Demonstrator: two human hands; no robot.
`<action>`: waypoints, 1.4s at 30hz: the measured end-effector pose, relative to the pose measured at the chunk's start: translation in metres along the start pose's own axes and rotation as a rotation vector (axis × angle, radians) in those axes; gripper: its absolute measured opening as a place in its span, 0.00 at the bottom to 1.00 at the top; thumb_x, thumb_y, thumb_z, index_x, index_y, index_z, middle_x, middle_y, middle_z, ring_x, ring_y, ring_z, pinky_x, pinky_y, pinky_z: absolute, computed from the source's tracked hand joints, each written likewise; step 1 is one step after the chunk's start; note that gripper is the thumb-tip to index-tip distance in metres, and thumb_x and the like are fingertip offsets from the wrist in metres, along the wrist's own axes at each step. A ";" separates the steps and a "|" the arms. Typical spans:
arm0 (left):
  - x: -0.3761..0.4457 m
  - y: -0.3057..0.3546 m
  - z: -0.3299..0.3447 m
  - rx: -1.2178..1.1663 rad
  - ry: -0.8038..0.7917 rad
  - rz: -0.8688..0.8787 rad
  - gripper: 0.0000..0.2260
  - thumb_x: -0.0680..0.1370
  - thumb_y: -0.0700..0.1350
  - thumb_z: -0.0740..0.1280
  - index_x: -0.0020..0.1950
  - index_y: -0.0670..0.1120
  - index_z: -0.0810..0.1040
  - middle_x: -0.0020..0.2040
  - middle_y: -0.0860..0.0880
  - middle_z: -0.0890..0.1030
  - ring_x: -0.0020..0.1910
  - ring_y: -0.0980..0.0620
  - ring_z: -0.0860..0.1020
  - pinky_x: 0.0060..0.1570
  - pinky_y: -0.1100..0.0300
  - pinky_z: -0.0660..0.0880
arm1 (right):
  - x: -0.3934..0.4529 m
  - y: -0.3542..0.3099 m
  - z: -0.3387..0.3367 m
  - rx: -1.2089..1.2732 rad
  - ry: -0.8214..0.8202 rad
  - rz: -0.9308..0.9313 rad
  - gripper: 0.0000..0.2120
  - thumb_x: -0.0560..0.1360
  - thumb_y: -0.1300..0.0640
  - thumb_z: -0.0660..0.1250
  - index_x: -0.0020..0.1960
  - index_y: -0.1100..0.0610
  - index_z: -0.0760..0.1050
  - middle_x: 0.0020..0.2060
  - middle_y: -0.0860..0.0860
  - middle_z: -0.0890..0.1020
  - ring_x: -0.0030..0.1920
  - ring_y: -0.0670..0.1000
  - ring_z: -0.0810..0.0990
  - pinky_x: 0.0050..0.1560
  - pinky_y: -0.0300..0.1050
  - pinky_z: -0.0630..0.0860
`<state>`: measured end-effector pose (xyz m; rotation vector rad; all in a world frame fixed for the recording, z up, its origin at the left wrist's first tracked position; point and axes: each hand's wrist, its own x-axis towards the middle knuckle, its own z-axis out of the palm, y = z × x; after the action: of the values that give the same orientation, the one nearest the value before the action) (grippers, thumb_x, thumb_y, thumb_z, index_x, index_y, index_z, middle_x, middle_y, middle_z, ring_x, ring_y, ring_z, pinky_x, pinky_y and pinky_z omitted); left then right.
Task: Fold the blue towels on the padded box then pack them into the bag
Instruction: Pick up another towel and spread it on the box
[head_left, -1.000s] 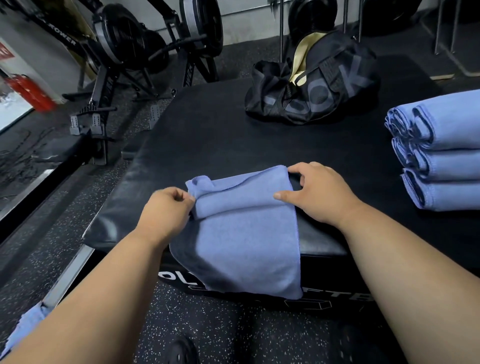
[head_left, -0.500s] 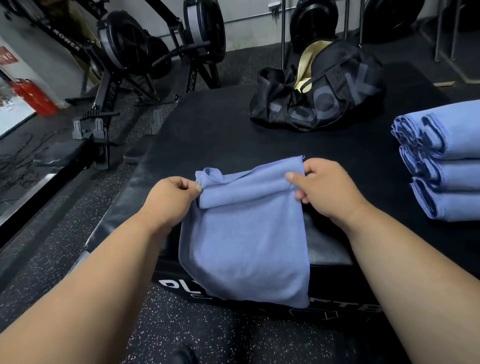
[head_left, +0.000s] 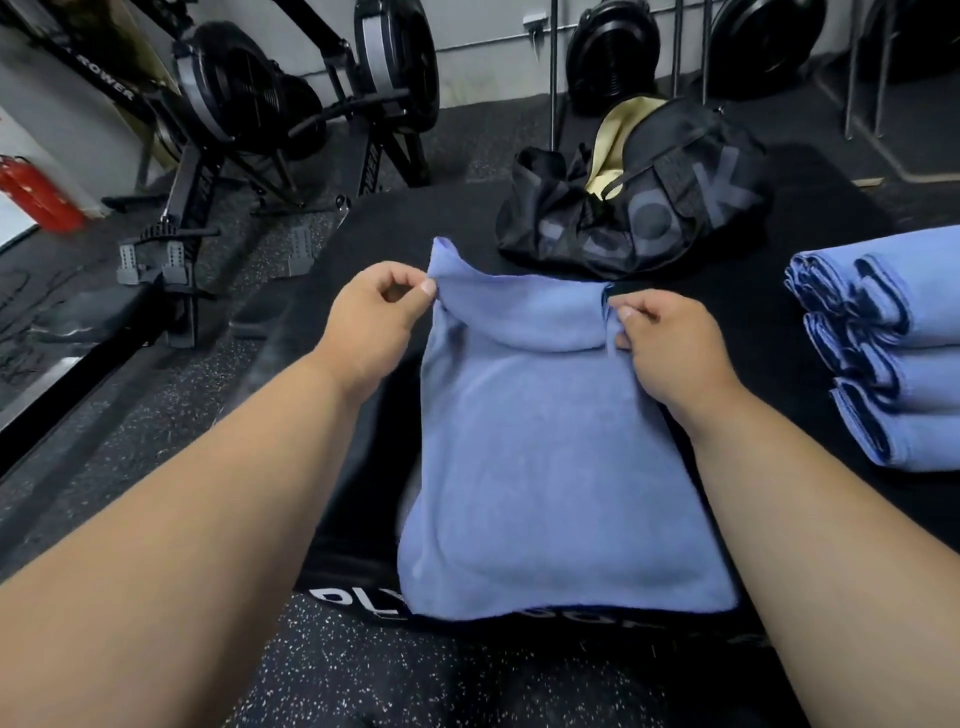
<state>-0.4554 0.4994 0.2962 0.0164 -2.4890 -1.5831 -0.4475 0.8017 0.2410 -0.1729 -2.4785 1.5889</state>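
Note:
A blue towel (head_left: 550, 467) hangs over the near edge of the black padded box (head_left: 395, 244), its top folded over. My left hand (head_left: 374, 317) pinches the towel's upper left corner. My right hand (head_left: 670, 343) pinches the upper right corner. Both hold the top edge slightly raised above the box. A black duffel bag (head_left: 639, 208) with a yellow lining lies open at the far side of the box. Three folded blue towels (head_left: 893, 348) are stacked at the right edge.
Rowing machines (head_left: 234, 130) stand on the speckled floor to the left of the box. A red fire extinguisher (head_left: 36, 192) is at the far left. Metal rack posts (head_left: 555, 78) and black discs line the back wall behind the bag.
Both hands have lifted the towel's top edge up and away from me, so more of the towel hangs stretched between them. The right hand went from resting flat to pinching a corner.

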 end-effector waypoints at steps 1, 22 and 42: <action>-0.014 -0.003 -0.002 0.007 -0.010 0.014 0.03 0.81 0.48 0.72 0.47 0.51 0.83 0.47 0.55 0.85 0.45 0.58 0.80 0.52 0.60 0.77 | -0.002 0.000 -0.003 -0.021 0.008 -0.010 0.10 0.81 0.57 0.65 0.50 0.49 0.85 0.41 0.43 0.86 0.44 0.48 0.85 0.51 0.44 0.80; -0.234 -0.029 0.000 0.311 0.108 -0.245 0.05 0.77 0.49 0.76 0.48 0.56 0.81 0.44 0.60 0.85 0.44 0.63 0.82 0.48 0.60 0.77 | -0.108 0.024 -0.079 -0.437 -0.484 -0.145 0.10 0.70 0.46 0.80 0.47 0.43 0.81 0.38 0.47 0.81 0.38 0.46 0.78 0.46 0.46 0.77; -0.125 0.010 0.045 0.593 0.119 -0.163 0.10 0.80 0.51 0.66 0.41 0.48 0.78 0.36 0.50 0.81 0.39 0.46 0.79 0.37 0.51 0.77 | -0.053 0.013 -0.028 -0.316 -0.335 -0.034 0.12 0.78 0.43 0.69 0.60 0.42 0.78 0.44 0.42 0.79 0.44 0.45 0.79 0.42 0.44 0.74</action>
<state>-0.3393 0.5582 0.2670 0.3903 -2.8118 -0.8025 -0.3894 0.8215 0.2352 0.1010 -2.9622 1.2916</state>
